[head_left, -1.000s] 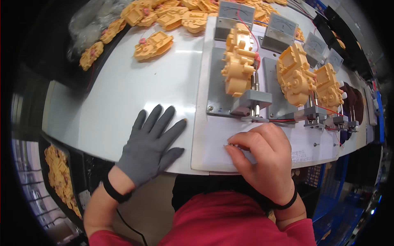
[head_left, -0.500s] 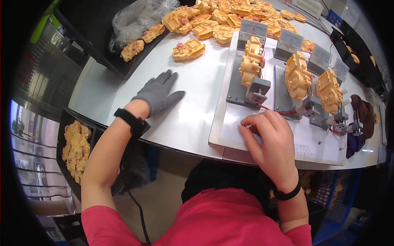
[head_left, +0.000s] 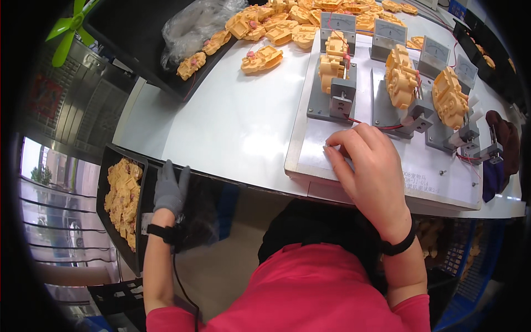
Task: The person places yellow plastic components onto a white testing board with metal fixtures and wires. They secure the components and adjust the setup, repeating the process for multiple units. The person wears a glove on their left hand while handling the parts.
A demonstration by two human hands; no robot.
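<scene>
My left hand point(head_left: 169, 188), in a grey glove, hangs below the table's near edge with fingers apart, just right of a black tray point(head_left: 105, 188) full of yellow plastic parts point(head_left: 124, 196). It holds nothing. My bare right hand point(head_left: 369, 169) rests on the white fixture board point(head_left: 310, 152), fingertips pinched down near its front left area; whether it grips anything is hidden. Behind it stand three grey fixtures, each carrying a yellow plastic assembly: the left one point(head_left: 331, 63), the middle one point(head_left: 401, 77) and the right one point(head_left: 449, 98).
Loose yellow parts point(head_left: 261, 58) lie on the white table point(head_left: 221, 122); a pile of them point(head_left: 287, 22) fills a black tray at the back beside a clear plastic bag point(head_left: 193, 25). Small meters point(head_left: 338, 25) stand behind the fixtures. A green fan point(head_left: 69, 25) sits at far left.
My left hand has left the tabletop and dropped down to the left, beside the low tray of yellow parts. My right hand stays on the fixture board.
</scene>
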